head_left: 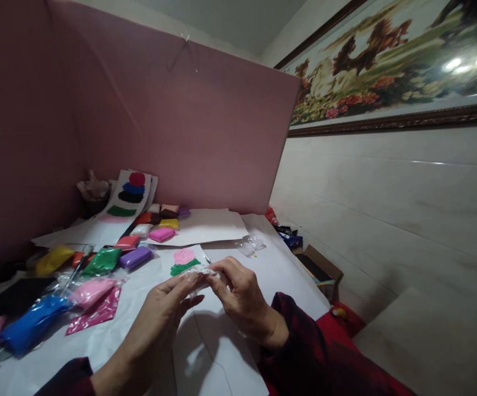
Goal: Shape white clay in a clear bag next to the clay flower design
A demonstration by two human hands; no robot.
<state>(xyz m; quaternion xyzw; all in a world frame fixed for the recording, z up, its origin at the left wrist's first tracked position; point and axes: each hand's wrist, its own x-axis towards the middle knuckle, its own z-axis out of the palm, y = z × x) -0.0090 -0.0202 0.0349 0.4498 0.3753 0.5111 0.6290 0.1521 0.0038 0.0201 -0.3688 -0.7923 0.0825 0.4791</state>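
Observation:
My left hand (162, 308) and my right hand (242, 294) meet over the near part of the table, fingers closed in a pinch on a small, crinkled whitish packet (200, 278). It looks like clear plastic; my fingers hide much of it, so its contents are not plain. Beneath both hands lies a white sheet of paper (213, 360) with a thin drawn line running down it. Just beyond my fingertips, a pink patch (184, 256) sits above a green patch (184, 268) on the paper.
Several bright clay packets lie to the left, among them a blue one (36, 324), a green one (102, 262) and a purple one (136, 257). A sheet with coloured patches (129, 201) leans at the back. Clear plastic scraps (250, 245) and a cardboard box (323, 264) are right.

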